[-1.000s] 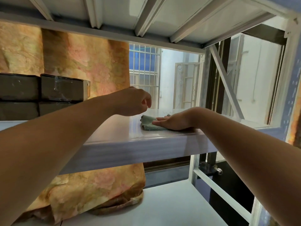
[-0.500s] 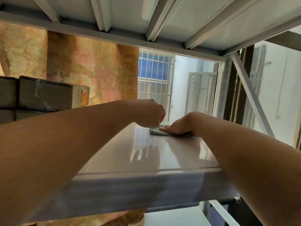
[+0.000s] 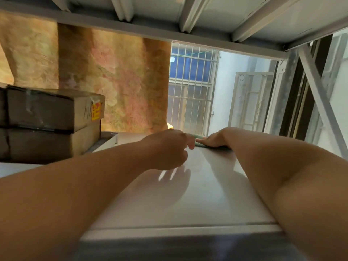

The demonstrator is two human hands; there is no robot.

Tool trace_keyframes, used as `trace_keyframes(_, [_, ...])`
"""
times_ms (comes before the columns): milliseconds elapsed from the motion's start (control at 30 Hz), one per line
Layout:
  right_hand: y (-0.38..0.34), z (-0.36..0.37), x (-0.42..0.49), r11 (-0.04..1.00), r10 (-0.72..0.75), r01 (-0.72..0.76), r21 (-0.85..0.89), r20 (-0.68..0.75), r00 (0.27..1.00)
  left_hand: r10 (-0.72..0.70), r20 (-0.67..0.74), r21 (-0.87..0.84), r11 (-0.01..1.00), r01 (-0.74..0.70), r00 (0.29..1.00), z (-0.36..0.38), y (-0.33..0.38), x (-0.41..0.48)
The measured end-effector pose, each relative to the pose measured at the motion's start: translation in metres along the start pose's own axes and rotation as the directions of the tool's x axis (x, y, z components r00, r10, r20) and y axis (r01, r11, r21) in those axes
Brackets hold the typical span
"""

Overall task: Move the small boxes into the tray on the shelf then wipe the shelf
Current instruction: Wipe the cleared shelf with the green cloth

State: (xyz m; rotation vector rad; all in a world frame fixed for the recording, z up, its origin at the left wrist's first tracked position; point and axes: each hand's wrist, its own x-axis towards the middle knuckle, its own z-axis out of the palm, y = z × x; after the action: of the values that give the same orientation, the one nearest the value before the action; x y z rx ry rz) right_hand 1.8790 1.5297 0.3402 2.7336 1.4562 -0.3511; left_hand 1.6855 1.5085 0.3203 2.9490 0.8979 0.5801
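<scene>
A green cloth point(image 3: 212, 146) lies at the far side of the glossy white shelf point(image 3: 188, 200). My right hand point(image 3: 214, 138) rests flat on top of it, palm down, hiding most of it. My left hand point(image 3: 167, 149) hovers just left of the cloth with fingers loosely curled and one finger pointing toward my right hand; it holds nothing. Stacked cardboard boxes point(image 3: 54, 125) stand at the left of the shelf. The white rim of a tray point(image 3: 110, 141) shows just right of them; its inside is hidden.
A patterned orange curtain point(image 3: 113, 81) hangs behind the shelf. The underside of the upper shelf point(image 3: 188, 14) is close overhead. A diagonal metal brace point(image 3: 318, 95) stands at the right. A barred window point(image 3: 190, 87) lies beyond.
Both hands and the cloth have moved farther back across the shelf. My view has risen and moved closer, so more of the shelf top and the tray rim show.
</scene>
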Motion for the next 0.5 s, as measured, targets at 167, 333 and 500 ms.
trace_keyframes(167, [0.003,0.001,0.015,0.999,-0.01,0.009,-0.036,-0.011,1.0,0.019,0.045,0.017,1.0,-0.02,0.999,-0.003,-0.007,-0.004])
trace_keyframes(333, [0.013,0.001,0.011,0.987,0.046,-0.049,-0.156,-0.018,0.999,0.028,-0.018,0.024,0.999,-0.027,0.999,-0.01,-0.013,-0.003])
trace_keyframes(500, [0.028,0.009,-0.037,0.98,0.136,-0.135,-0.144,-0.005,0.991,0.007,-0.098,0.099,0.995,0.003,0.995,-0.017,-0.008,-0.004])
